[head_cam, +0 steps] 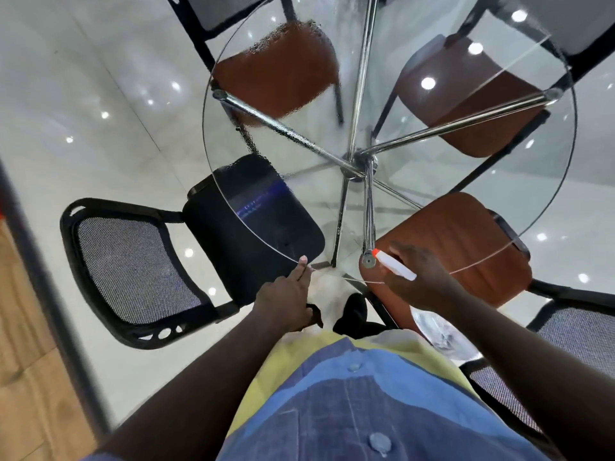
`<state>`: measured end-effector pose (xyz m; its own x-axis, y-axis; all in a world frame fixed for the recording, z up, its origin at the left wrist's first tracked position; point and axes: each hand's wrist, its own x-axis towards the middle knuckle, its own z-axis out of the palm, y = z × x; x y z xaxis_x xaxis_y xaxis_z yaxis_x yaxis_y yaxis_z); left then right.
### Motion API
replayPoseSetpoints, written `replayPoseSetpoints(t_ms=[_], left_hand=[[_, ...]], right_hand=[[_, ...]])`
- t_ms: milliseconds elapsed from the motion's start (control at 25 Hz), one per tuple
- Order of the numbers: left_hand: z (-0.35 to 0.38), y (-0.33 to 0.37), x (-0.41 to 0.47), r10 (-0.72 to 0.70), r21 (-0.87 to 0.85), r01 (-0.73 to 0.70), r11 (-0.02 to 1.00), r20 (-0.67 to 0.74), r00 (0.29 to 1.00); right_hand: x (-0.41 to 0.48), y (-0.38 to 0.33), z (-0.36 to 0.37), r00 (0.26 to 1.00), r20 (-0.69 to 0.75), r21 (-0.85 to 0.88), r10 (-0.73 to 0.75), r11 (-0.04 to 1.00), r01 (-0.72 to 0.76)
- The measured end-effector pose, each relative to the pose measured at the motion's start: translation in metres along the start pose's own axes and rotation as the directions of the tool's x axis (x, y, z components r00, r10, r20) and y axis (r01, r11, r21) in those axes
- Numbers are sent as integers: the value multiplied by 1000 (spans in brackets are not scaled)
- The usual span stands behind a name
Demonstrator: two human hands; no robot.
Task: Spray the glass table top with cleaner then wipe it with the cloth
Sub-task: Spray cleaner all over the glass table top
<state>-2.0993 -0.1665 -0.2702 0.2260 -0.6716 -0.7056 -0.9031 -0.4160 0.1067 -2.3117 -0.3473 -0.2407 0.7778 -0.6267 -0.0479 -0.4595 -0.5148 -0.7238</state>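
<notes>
Seen from the head camera, the right grip [422, 277] is curled round the spray bottle [396, 266], whose orange nozzle sits over the near rim of the glass desk [416, 168]. The left grip [286, 301] has straight fingers, the tips touching that rim. Droplets [283, 128] bead only the far left part, so spraying looks part done. Aim next at the dry right and near areas, in even passes. I cannot make out the cloth.
</notes>
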Motion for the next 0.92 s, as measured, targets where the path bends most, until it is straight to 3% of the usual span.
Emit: replayPoseSetpoints(t_ms=[440, 920], left_hand=[[6, 6, -6, -61, -87, 64, 994, 36, 998], [5, 4, -4, -73, -120, 78, 990, 48, 996]], right_hand=[[9, 1, 2, 987, 157, 25, 35, 999, -39], [51, -22, 16, 986, 169, -10, 2, 1000, 0]])
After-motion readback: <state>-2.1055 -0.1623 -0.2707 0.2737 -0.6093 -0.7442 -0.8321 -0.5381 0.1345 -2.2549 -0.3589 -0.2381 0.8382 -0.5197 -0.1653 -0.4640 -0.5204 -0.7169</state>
